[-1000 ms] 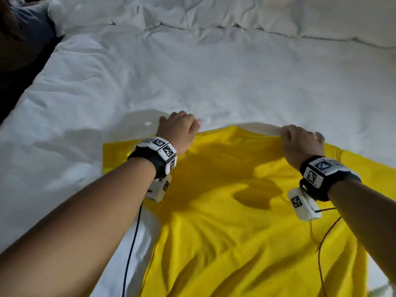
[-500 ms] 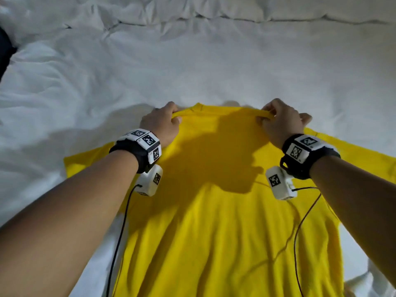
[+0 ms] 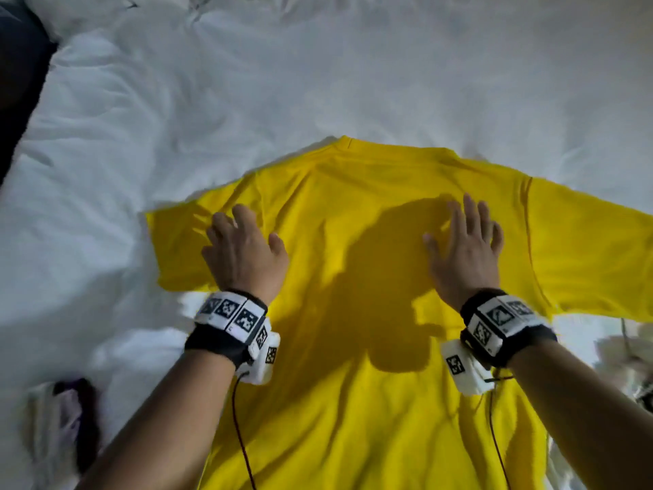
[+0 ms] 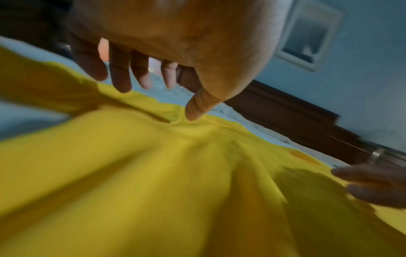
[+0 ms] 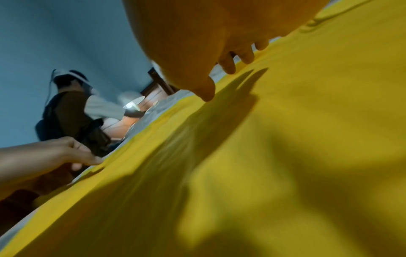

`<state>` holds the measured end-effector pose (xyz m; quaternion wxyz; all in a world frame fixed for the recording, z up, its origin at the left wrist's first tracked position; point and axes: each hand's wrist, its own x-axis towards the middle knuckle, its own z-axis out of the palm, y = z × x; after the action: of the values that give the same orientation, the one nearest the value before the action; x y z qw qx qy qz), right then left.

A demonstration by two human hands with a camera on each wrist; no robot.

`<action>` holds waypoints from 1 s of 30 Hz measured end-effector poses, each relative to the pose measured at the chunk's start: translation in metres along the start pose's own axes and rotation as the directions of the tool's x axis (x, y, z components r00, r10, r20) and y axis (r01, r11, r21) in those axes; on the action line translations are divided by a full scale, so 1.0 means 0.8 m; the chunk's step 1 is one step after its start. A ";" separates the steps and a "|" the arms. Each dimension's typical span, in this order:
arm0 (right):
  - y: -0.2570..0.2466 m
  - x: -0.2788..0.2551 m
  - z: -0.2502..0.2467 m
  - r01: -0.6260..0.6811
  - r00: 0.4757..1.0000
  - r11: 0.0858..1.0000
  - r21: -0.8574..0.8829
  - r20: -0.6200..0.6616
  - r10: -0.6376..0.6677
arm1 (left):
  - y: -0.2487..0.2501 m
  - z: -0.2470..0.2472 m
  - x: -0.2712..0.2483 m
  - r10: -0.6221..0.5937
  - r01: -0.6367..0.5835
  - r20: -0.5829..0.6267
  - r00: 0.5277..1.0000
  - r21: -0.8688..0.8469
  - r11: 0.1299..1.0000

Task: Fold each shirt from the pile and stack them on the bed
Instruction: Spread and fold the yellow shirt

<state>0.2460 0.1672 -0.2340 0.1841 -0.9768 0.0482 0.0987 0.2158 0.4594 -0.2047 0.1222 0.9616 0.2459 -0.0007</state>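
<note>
A yellow T-shirt [image 3: 353,401] lies spread flat on the white bed [image 3: 318,83], collar at the far edge and both sleeves out to the sides. My left hand [image 3: 243,249] is over the shirt's left shoulder near the left sleeve, fingers spread and straight. My right hand [image 3: 466,245] lies on the right chest area, fingers straight. The left wrist view shows the left hand [image 4: 153,78] hovering just above the yellow T-shirt [image 4: 153,182]. In the right wrist view the right hand's fingertips [image 5: 228,67] touch the yellow T-shirt [image 5: 285,139]. Neither hand holds anything.
A dark object [image 3: 17,83] sits at the bed's far left edge. Crumpled clothing [image 3: 67,419] lies at the near left, and more pale cloth [image 3: 629,366] at the near right. A person [image 5: 68,111] stands across the bed by a dark wooden headboard [image 4: 296,118].
Both hands let go of the shirt's collar and shoulder edge and drew back toward me. They now lie open over the shirt, which is spread flat on the bed.
</note>
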 end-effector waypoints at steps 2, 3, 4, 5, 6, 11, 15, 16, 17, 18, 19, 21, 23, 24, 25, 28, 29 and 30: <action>-0.005 -0.070 0.018 0.039 0.995 0.999 -0.024 0.092 -0.037 | -0.034 0.002 -0.055 -0.234 0.238 0.090 0.968 -0.042 0.970; -0.010 -0.104 0.028 0.070 0.989 0.997 -0.038 0.133 -0.065 | -0.047 0.005 -0.079 -0.332 0.341 0.153 0.931 -0.036 0.939; -0.015 -0.137 0.038 0.101 0.981 0.994 -0.053 0.171 -0.090 | -0.056 0.008 -0.100 -0.403 0.415 0.216 0.889 -0.009 0.910; -0.021 -0.166 0.049 0.128 0.972 0.990 -0.065 0.207 -0.112 | -0.062 0.012 -0.115 -0.434 0.445 0.263 0.862 0.019 0.895; -0.025 -0.194 0.061 0.151 0.962 0.985 -0.079 0.239 -0.129 | -0.068 0.017 -0.125 -0.425 0.437 0.291 0.857 0.026 0.899; -0.019 -0.283 0.112 0.154 0.953 0.982 -0.107 0.278 -0.119 | -0.108 0.013 -0.111 -0.328 0.364 0.210 0.921 -0.165 0.916; -0.003 -0.324 0.123 0.135 0.952 0.974 -0.180 0.296 -0.077 | -0.141 -0.010 -0.114 -0.257 0.313 0.299 0.919 -0.156 0.937; -0.002 -0.332 0.122 0.127 0.950 0.977 -0.172 0.304 -0.070 | -0.148 -0.013 -0.126 -0.242 0.301 0.345 0.907 -0.130 0.945; -0.002 -0.340 0.119 0.118 0.948 0.980 -0.162 0.311 -0.063 | -0.155 -0.015 -0.142 -0.223 0.280 0.394 0.892 -0.093 0.955; -0.003 -0.349 0.117 0.112 0.946 0.981 -0.155 0.320 -0.058 | -0.165 -0.013 -0.159 -0.202 0.248 0.437 0.877 -0.051 0.967; -0.004 -0.360 0.115 0.112 0.942 0.982 -0.154 0.331 -0.056 | -0.176 -0.012 -0.175 -0.188 0.222 0.460 0.868 -0.020 0.975; -0.004 -0.386 0.115 0.121 0.932 0.979 -0.161 0.358 -0.056 | -0.203 -0.012 -0.199 -0.234 0.269 0.420 0.877 -0.024 0.963; -0.004 -0.414 0.117 0.128 0.926 0.976 -0.177 0.374 -0.054 | -0.223 -0.019 -0.224 -0.297 0.345 0.364 0.883 -0.074 0.936; -0.003 -0.427 0.119 0.132 0.924 0.974 -0.186 0.378 -0.054 | -0.229 -0.022 -0.241 -0.309 0.358 0.368 0.877 -0.073 0.931; -0.003 -0.440 0.121 0.138 0.923 0.972 -0.193 0.381 -0.056 | -0.233 -0.024 -0.261 -0.306 0.352 0.393 0.867 -0.048 0.935; -0.007 -0.471 0.129 0.135 0.922 0.972 -0.191 0.383 -0.053 | -0.235 -0.025 -0.332 -0.294 0.321 0.483 0.825 0.028 0.947; -0.009 -0.480 0.132 0.129 0.925 0.974 -0.184 0.376 -0.052 | -0.238 -0.022 -0.352 -0.293 0.327 0.485 0.824 0.017 0.945; -0.011 -0.488 0.135 0.124 0.930 0.976 -0.178 0.364 -0.052 | -0.244 -0.020 -0.367 -0.298 0.340 0.469 0.831 -0.004 0.940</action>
<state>-0.1524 0.2377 -0.2474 0.0960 -0.9571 -0.0400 0.2703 -0.1356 0.4904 -0.2172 0.2173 0.8725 0.3666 -0.2390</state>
